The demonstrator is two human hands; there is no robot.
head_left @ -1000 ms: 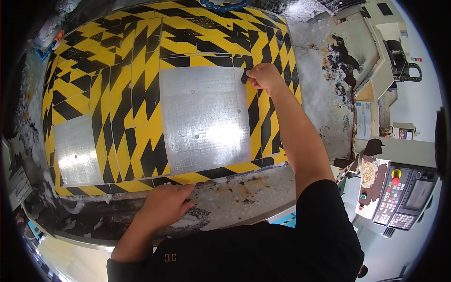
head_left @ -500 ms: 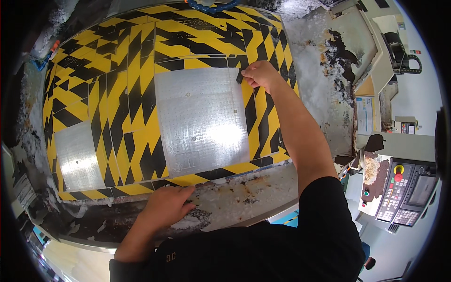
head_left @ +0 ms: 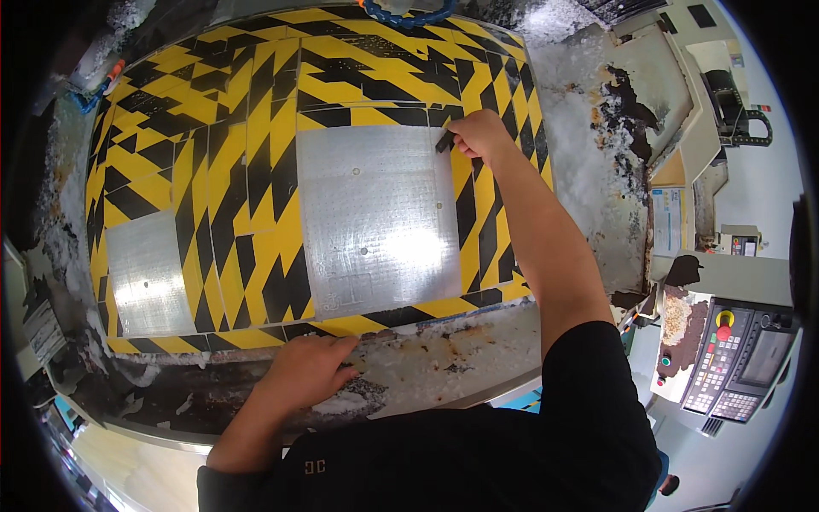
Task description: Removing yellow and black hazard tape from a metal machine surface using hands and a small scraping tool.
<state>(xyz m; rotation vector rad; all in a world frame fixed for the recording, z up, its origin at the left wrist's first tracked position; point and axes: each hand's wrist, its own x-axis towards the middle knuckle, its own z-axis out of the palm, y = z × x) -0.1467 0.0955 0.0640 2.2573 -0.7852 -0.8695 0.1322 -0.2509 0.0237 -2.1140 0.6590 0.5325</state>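
A small dark block (head_left: 444, 142) is pinched in the fingers of my right hand (head_left: 480, 135). It touches or hovers just over the upper right corner of a bare metal square (head_left: 367, 188); I cannot tell which. Black-and-yellow striped tape (head_left: 226, 171) surrounds this square and covers most of the flat bed. My left hand (head_left: 317, 369) rests at the bed's near edge with thumb and fingers apart, holding nothing. A second, smaller bare metal patch (head_left: 147, 256) shows at the far left.
Blue jointed hoses (head_left: 405, 15) reach in at the back, and another with an orange tip (head_left: 109, 81) at the left. White residue and rust coat the trough (head_left: 435, 350) around the bed. A control panel (head_left: 740, 358) with a red button stands at right.
The whole view has shifted slightly, so the bed appears a little further right. The dark block is tilted more and stays at the same corner. My left hand has stayed put.
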